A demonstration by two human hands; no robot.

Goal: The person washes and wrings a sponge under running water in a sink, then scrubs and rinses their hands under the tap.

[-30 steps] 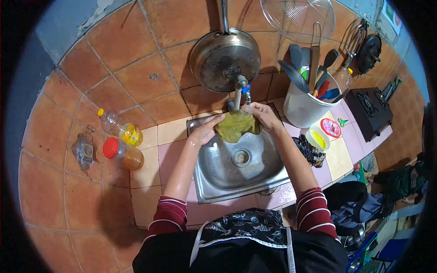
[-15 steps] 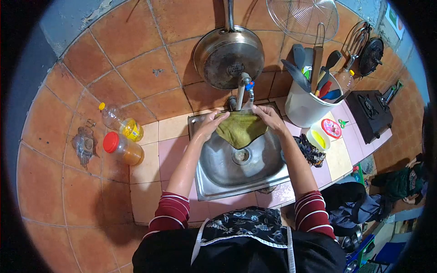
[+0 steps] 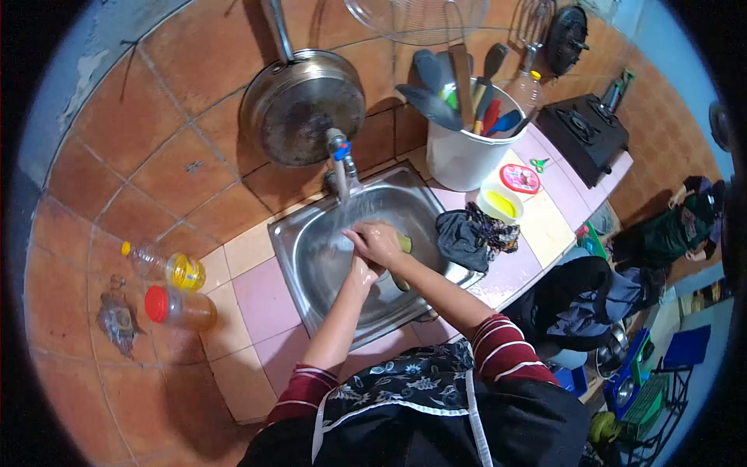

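Over the steel sink (image 3: 311, 307), both hands are close together and closed, with the wrists crossing. My right hand (image 3: 379, 243) lies on top, its fingers curled toward the left. Below it is my left hand (image 3: 364, 267), its fingers mostly hidden. Between them they grip a bunched olive-green cloth (image 3: 405, 244); parts of it stick out beside and beneath my right wrist. Water runs from the tap (image 3: 340, 152), with its blue handle, into the basin just behind the hands.
A dark wet cloth bundle (image 3: 467, 237) lies on the sink's right edge. Behind it stand a soap tub (image 3: 500, 204) and a white utensil bucket (image 3: 471, 159). A red-lidded jar (image 3: 183, 308) and oil bottle (image 3: 183, 271) are left. A pan (image 3: 307, 109) hangs above; another person (image 3: 692, 226) is far right.
The olive cloth was stretched between both hands under the tap; now it is bunched up, and the hands have come together lower over the basin. The view has shifted to the right.
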